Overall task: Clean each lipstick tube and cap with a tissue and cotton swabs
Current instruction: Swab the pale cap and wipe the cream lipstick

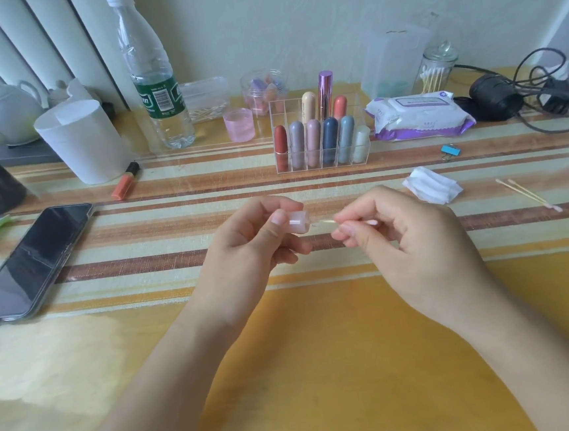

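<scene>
Lipstick cap (298, 221), small and pale pink, sits up off the desk (322, 349) in the left grip (254, 238), pinched between thumb and curled fingers and lying sideways with one end facing right. The right grip (405, 239) is closed on a cotton swab (327, 222), held near its middle by the thumb and fingertips. The stick points left and reaches the end of the cap, but honestly I can't tell if the tip is inside or just touching the rim. The swab's other end pokes out by the right fingers and looks pinkish.

Further back in the head view, a clear organizer (279, 112) stands mid-desk with the lipstick tubes (330, 139) upright in its compartments: six in the front row and three behind, the tall metallic purple one in the middle. Right of that is a pack of wet wipes (418, 114), with a blue binder clip (451, 151) just in front of it. A folded tissue (433, 186) lies near the right grip, and two more swabs (529, 194) lie side by side further right, their tips pink.

On the left side a phone (36, 261) lies screen up, with an orange marker (124, 181) beside a paper roll (80, 140). A water bottle (152, 75) and a little pink cup (239, 124) stand at the back.
</scene>
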